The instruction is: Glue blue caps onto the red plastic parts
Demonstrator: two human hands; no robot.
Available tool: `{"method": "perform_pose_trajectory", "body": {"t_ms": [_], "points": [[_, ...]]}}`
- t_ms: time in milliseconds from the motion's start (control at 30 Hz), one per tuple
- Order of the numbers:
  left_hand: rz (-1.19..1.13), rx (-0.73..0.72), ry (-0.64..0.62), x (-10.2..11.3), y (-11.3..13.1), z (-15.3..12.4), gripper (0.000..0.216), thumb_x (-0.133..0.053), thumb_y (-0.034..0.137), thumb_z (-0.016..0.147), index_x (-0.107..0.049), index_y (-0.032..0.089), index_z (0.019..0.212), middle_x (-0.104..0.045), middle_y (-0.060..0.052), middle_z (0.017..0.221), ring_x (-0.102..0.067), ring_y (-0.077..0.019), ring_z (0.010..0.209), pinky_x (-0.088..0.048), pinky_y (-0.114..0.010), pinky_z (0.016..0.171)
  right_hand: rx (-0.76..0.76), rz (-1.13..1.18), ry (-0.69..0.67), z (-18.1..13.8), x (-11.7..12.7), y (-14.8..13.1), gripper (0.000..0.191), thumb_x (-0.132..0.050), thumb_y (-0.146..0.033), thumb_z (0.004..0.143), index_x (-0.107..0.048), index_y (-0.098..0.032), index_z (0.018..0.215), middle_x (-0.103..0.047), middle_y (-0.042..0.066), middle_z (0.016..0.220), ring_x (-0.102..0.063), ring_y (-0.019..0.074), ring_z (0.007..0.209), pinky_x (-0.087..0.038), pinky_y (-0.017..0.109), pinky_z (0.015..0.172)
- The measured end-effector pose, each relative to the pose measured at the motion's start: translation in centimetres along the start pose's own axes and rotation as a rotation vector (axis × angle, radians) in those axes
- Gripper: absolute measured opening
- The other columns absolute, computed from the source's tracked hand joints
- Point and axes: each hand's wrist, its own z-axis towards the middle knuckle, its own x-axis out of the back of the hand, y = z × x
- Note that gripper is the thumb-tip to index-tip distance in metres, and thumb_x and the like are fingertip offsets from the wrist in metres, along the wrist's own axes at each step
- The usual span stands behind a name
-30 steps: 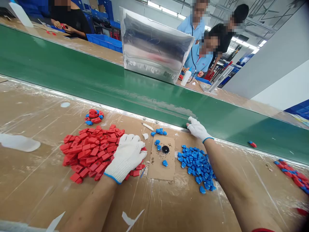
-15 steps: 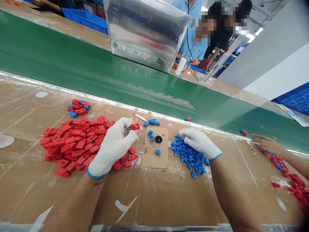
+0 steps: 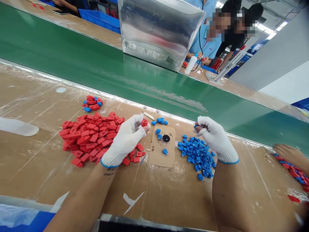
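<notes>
My left hand (image 3: 125,140), in a white knit glove, pinches one red plastic piece (image 3: 144,122) at the right edge of a big pile of red pieces (image 3: 89,137). My right hand (image 3: 216,138), also gloved, is curled above a pile of small blue pieces (image 3: 196,156) and grips a small blue piece at its fingertips. Between the hands lies a small cardboard square (image 3: 162,151) with a black round hole (image 3: 165,138) and a few blue pieces on it.
A green conveyor belt (image 3: 96,71) runs along the far edge of the taped cardboard bench, carrying a shiny silver bag (image 3: 159,32). A small red and blue heap (image 3: 91,103) lies behind the red pile. Another person's hand (image 3: 288,154) rests on mixed pieces at right. People work across the belt.
My left hand lifted a red piece from the pile and brought it toward the cardboard square. My right hand came back from the belt edge to the blue pile and rose with a blue piece.
</notes>
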Motion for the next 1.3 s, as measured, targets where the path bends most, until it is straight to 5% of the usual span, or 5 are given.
{"method": "perform_pose_trajectory", "body": {"t_ms": [267, 433, 733, 1067, 1300], "points": [[-0.291, 0.154, -0.273, -2.0, -0.2, -1.7, 0.028, -0.072, 0.037, 0.093, -0.049, 0.023, 0.099, -0.064, 0.004, 0.08, -0.058, -0.0102, 0.064, -0.046, -0.025, 0.063, 0.49, 0.327, -0.035, 0.4, -3.5, -7.6, 0.021, -0.069, -0.006, 0.09, -0.068, -0.027, 0.084, -0.067, 0.0, 0.094, -0.066, 0.0173, 0.087, -0.056, 0.033, 0.073], [-0.286, 0.213, -0.41, -3.4, 0.2, -2.9, 0.045, -0.073, 0.06, 0.092, -0.055, 0.019, 0.099, -0.053, 0.006, 0.065, -0.043, -0.0089, 0.056, -0.034, -0.024, 0.055, 0.526, 0.369, -0.004, -0.2, -6.0, -8.6, 0.023, -0.079, -0.008, 0.088, -0.064, -0.026, 0.09, -0.07, -0.002, 0.092, -0.066, 0.0156, 0.086, -0.058, 0.032, 0.079], [-0.273, 0.202, -0.339, -4.2, 0.5, -3.2, 0.043, -0.075, 0.054, 0.09, -0.051, 0.02, 0.079, -0.051, 0.005, 0.061, -0.04, -0.0073, 0.054, -0.029, -0.024, 0.054, 0.539, 0.481, -0.129, 0.0, -6.7, -8.8, 0.019, -0.077, -0.01, 0.092, -0.068, -0.026, 0.089, -0.073, -0.001, 0.09, -0.071, 0.0176, 0.089, -0.061, 0.033, 0.083], [-0.597, 0.211, -0.086, -1.0, 1.5, -0.3, 0.035, -0.076, 0.043, 0.083, -0.064, 0.019, 0.106, -0.06, 0.002, 0.075, -0.055, -0.0133, 0.064, -0.045, -0.026, 0.055, 0.143, 0.046, -0.217, 0.1, -5.2, -5.5, 0.012, -0.067, -0.019, 0.089, -0.068, -0.023, 0.1, -0.075, 0.001, 0.096, -0.066, 0.0163, 0.077, -0.051, 0.029, 0.066], [-0.445, 0.115, 0.045, -0.8, 1.3, -0.2, 0.033, -0.077, 0.038, 0.091, -0.059, 0.022, 0.113, -0.07, 0.002, 0.08, -0.059, -0.0097, 0.06, -0.049, -0.024, 0.058, 0.163, -0.008, -0.305, 0.8, -6.7, -4.8, 0.019, -0.058, -0.014, 0.082, -0.065, -0.023, 0.097, -0.071, 0.0, 0.089, -0.06, 0.0161, 0.075, -0.046, 0.029, 0.067]]}}
